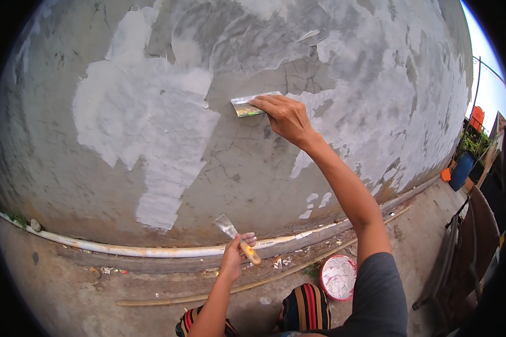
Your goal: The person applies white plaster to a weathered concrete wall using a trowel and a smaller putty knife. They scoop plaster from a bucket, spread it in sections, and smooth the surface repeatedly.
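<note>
Right hand (289, 119) pinches the blade (243, 106); I'd press it evenly along the wall (247, 151). Left hand (231, 260) grips a scraper (248, 252).

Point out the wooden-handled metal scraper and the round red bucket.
Wooden-handled metal scraper (250, 253): head view, on the handle.
Round red bucket (322, 281): head view, on the left rim.

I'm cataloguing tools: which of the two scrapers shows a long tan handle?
The narrower scraper in the left hand's grip: its tan handle juts out; the wider scraper in the right hand's grip shows none.
</note>
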`<action>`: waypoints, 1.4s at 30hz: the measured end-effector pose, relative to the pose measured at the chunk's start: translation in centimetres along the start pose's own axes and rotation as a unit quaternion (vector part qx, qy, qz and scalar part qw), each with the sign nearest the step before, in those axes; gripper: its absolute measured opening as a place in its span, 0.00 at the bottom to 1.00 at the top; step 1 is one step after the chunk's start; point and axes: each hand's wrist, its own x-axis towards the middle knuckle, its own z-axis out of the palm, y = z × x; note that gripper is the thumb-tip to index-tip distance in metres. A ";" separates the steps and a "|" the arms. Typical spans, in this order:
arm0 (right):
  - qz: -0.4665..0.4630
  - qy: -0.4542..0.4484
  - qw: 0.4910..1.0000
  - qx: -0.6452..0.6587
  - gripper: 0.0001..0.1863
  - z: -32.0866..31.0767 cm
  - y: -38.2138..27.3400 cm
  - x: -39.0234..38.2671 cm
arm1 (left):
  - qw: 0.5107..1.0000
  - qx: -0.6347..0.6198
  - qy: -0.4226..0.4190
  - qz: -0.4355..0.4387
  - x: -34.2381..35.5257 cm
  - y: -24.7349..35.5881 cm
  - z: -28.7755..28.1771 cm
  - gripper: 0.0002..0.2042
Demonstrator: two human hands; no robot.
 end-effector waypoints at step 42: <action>0.227 0.130 0.965 0.013 0.27 1.5 -1.3 -5.5 | 1.000 0.021 -0.005 0.012 -1.0 -0.3 2.0 0.22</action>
